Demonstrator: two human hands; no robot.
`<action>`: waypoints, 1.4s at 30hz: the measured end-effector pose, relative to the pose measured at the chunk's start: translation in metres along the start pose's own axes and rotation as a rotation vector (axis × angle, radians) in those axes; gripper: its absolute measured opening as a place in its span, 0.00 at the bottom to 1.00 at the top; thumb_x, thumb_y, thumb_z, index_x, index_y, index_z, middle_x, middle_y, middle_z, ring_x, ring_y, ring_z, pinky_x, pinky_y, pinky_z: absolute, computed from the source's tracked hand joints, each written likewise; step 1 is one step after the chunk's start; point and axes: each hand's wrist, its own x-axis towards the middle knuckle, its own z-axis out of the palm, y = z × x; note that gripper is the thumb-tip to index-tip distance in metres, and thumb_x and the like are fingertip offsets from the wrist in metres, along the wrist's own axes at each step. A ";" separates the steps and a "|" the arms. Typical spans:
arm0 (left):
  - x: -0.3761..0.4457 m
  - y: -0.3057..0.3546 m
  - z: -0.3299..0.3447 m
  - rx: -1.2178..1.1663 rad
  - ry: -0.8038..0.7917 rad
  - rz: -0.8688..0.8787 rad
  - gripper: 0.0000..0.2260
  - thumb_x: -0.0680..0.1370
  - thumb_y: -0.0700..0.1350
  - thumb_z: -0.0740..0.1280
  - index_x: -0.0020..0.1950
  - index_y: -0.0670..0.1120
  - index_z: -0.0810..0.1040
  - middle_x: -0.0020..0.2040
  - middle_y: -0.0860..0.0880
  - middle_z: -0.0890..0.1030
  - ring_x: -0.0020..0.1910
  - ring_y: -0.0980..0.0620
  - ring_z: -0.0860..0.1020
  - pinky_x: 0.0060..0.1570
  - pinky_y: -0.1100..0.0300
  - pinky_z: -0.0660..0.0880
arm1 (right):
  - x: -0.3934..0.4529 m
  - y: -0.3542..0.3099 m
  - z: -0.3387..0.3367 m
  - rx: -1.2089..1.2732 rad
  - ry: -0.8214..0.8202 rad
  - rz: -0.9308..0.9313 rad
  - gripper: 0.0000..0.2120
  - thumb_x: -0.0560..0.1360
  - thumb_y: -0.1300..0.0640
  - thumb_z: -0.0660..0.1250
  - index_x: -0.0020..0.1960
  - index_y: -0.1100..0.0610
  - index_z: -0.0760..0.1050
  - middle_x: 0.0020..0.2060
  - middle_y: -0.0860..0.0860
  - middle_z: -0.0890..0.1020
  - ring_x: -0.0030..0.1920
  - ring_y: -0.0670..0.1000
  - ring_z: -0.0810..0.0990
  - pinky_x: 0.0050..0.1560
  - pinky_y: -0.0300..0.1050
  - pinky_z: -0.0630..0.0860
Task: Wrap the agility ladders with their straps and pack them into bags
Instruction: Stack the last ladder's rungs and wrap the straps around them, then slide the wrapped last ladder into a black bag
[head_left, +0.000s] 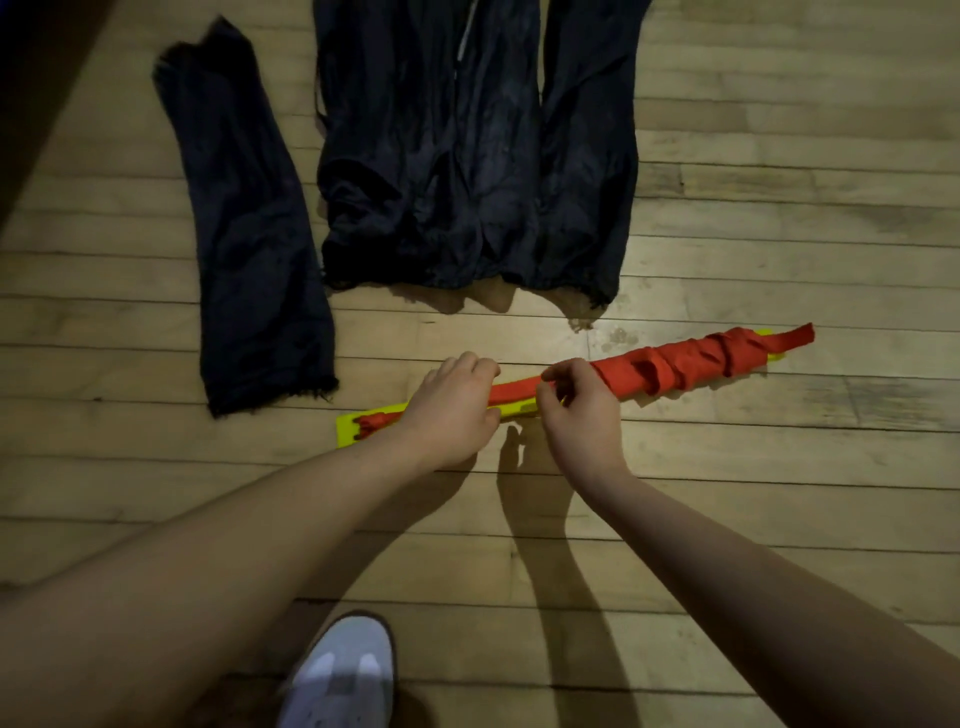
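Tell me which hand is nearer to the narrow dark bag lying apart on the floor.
Left. The left hand grips the ladder bundle just right of the narrow dark bag; the right hand lies farther right.

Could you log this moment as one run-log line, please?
step: wrapping strap | left hand: holds ladder | right hand: pinches strap | bags: flat on floor, unused

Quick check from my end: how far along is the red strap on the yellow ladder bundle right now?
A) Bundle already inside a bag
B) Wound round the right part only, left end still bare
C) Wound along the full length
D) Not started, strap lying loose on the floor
B: the red strap coils round the right part of the ladder bundle, whose yellow left end is mostly bare, while the left hand and right hand work mid-bundle.
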 end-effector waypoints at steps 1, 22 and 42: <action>-0.008 -0.009 -0.006 -0.029 0.003 -0.034 0.21 0.79 0.46 0.64 0.71 0.45 0.66 0.65 0.47 0.71 0.64 0.48 0.70 0.64 0.53 0.68 | -0.001 -0.008 0.008 -0.013 -0.033 -0.032 0.04 0.77 0.60 0.65 0.51 0.57 0.75 0.37 0.44 0.75 0.39 0.48 0.76 0.41 0.48 0.76; -0.071 -0.199 -0.022 0.062 0.106 -0.376 0.23 0.80 0.41 0.61 0.74 0.44 0.60 0.75 0.44 0.59 0.73 0.43 0.59 0.70 0.51 0.60 | 0.007 -0.092 0.180 -0.571 -0.698 -0.482 0.29 0.77 0.64 0.61 0.76 0.54 0.59 0.70 0.53 0.68 0.67 0.56 0.70 0.63 0.51 0.72; -0.093 -0.166 -0.041 -0.120 0.235 -0.077 0.08 0.78 0.34 0.58 0.48 0.47 0.63 0.44 0.49 0.68 0.37 0.50 0.67 0.35 0.56 0.63 | -0.020 -0.107 0.127 -0.156 -0.294 -0.276 0.07 0.79 0.66 0.54 0.49 0.56 0.67 0.44 0.54 0.78 0.42 0.54 0.76 0.40 0.51 0.73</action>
